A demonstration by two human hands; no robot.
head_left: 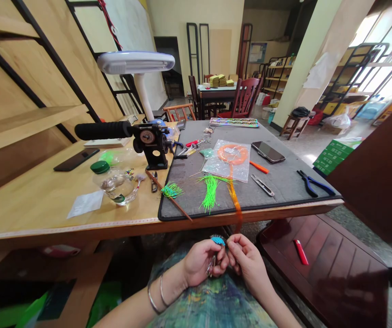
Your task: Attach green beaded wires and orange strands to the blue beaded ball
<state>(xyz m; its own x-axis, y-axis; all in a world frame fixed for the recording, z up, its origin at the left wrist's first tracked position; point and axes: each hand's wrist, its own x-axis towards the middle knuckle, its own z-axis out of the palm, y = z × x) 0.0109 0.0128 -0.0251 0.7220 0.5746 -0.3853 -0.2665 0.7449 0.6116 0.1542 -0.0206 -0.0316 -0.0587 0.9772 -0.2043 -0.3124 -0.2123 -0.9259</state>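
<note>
Both my hands are in my lap, below the table's front edge. My left hand is closed around a small lure with a blue tuft on top and a thin metal part hanging under it. My right hand pinches at the same piece from the right, fingers together. A bundle of orange strands hangs over the table edge down toward my hands. On the grey mat lie neon green strands, a green tuft on a stick and a clear bag with an orange coil.
A black vise with a foam handle and a white lamp stand at the mat's left. Snips, blue pliers, a phone, another phone and a glass dish lie about. A red lighter lies on the bench at right.
</note>
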